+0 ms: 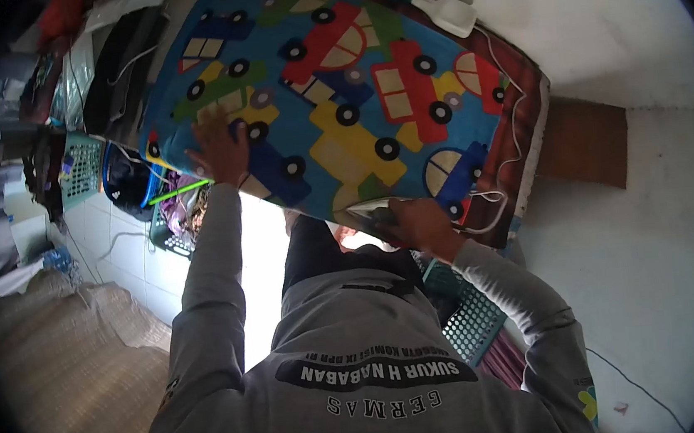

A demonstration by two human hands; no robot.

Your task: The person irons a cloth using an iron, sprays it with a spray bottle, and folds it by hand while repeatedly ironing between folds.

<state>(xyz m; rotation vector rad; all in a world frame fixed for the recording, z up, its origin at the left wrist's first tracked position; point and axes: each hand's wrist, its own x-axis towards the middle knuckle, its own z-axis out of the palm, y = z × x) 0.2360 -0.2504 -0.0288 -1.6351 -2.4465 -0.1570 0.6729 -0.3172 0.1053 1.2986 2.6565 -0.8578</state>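
Lying under spread left hand (222, 147), bright blue car-printed cloth (328, 105); right hand (426, 227) round iron (365, 208)

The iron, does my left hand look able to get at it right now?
Probably yes: between the left hand, resting on the car-print cloth, and the iron, only cloth shows, though the right hand grips its handle.

Left hand (222, 147) spread, right hand (416, 225) gripping

The left arm (208, 288) extends nearly straight up the left of the frame, palm down, fingers fanned upward and leftward. The right arm (525, 287) bends at the elbow (out at lower right), its forearm angling back toward the centre, where the fingers curl in a grip.
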